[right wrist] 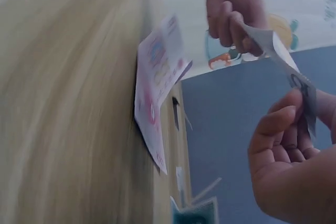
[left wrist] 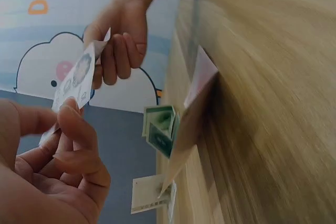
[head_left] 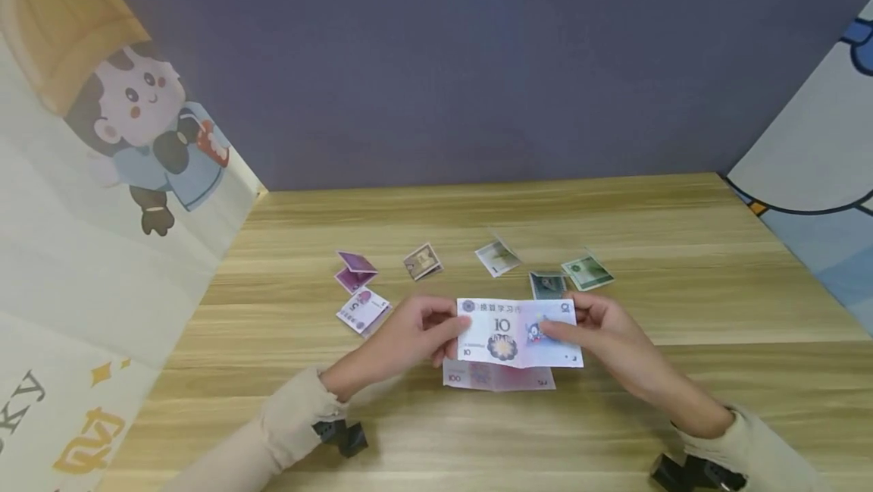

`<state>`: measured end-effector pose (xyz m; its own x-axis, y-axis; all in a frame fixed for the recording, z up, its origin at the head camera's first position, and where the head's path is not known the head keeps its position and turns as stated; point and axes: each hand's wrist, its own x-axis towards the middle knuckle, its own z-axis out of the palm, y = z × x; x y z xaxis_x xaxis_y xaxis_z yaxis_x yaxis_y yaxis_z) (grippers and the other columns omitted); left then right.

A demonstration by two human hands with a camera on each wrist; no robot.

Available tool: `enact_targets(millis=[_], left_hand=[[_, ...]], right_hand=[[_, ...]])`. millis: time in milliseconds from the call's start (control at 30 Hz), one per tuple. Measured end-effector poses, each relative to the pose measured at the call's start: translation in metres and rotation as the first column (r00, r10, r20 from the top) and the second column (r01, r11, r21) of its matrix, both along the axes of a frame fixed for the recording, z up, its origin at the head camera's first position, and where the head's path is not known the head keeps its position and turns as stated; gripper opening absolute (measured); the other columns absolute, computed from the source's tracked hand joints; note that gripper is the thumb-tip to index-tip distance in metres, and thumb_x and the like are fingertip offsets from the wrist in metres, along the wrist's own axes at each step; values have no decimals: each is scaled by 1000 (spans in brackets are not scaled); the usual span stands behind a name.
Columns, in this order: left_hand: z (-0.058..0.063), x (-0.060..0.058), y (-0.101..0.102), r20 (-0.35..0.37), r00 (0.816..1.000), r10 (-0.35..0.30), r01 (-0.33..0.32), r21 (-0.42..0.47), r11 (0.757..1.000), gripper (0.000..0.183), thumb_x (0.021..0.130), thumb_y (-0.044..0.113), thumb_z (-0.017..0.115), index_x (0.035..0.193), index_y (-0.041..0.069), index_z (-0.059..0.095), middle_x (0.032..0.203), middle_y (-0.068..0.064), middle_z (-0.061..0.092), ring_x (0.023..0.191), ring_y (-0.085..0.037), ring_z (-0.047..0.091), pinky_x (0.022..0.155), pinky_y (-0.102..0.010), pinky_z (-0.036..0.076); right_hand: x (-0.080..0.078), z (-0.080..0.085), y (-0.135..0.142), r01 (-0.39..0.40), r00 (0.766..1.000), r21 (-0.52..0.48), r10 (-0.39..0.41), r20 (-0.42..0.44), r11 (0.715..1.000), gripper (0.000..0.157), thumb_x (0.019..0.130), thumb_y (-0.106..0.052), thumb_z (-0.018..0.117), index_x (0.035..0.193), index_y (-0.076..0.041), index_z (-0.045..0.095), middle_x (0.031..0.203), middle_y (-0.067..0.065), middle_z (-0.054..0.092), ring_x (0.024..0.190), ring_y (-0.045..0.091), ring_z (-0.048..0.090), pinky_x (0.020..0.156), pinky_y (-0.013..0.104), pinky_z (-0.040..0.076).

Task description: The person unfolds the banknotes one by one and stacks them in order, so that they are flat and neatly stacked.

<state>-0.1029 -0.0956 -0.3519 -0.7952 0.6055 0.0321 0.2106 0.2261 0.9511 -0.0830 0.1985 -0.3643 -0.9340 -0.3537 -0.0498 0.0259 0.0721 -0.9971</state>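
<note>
A pale play banknote (head_left: 505, 333) marked 10 is stretched between both hands above the wooden table. My left hand (head_left: 417, 331) pinches its left end between thumb and fingers. At the opposite end, my right hand (head_left: 617, 344) grips it, thumb lying across the printed face. A crease runs down the note, and in the right wrist view it looks bent. Below it on the table lies a pink 100 note (head_left: 498, 378), partly hidden in the head view. That pink note (right wrist: 157, 77) stands up from the wood in creased folds, as the right wrist view shows.
Behind the hands lie several folded notes: a purple one (head_left: 357, 272), a 5 note (head_left: 363, 309), a brown one (head_left: 422, 261), a 1 note (head_left: 497, 258), a teal one (head_left: 548, 285) and a green one (head_left: 588, 273). A blue-grey panel (head_left: 477, 67) closes the table's back.
</note>
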Motion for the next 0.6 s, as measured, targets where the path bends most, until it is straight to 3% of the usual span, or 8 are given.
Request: enact_targets(millis=[133, 300, 467, 600], left_hand=[[-3, 4, -1, -57, 998, 32, -34, -46, 998, 28, 94, 18, 69, 70, 7, 61, 58, -1, 57, 49, -7, 47, 44, -19, 40], [-9, 7, 0, -156, 988, 17, -33, -106, 994, 33, 91, 11, 70, 63, 9, 55, 57, 8, 47, 50, -2, 39, 46, -16, 34], [-14, 2, 4, -250, 968, -9, -29, -149, 988, 34, 91, 8, 68, 60, 12, 53, 56, 9, 46, 49, 0, 38, 45, -16, 35], [-18, -1, 4, -264, 965, -14, -36, -184, 982, 34, 91, 8, 68, 60, 13, 53, 55, 9, 47, 48, 1, 38, 44, -16, 35]], right_hand=[[4, 1, -3, 37, 992, 158, -18, -124, 987, 21, 90, -13, 74, 91, 3, 60, 81, 8, 70, 65, 13, 63, 52, 24, 51], [6, -1, -3, 47, 976, 229, 4, -218, 972, 28, 89, -15, 75, 78, -3, 52, 65, 3, 63, 54, 7, 54, 42, 22, 40], [4, -7, -5, 55, 978, 277, 4, -207, 959, 29, 88, -17, 76, 77, -3, 53, 66, 3, 66, 54, 13, 60, 42, 23, 44], [0, -13, -8, 77, 986, 339, -22, -164, 938, 34, 86, -22, 79, 75, -5, 52, 61, 1, 61, 49, 14, 55, 40, 24, 42]])
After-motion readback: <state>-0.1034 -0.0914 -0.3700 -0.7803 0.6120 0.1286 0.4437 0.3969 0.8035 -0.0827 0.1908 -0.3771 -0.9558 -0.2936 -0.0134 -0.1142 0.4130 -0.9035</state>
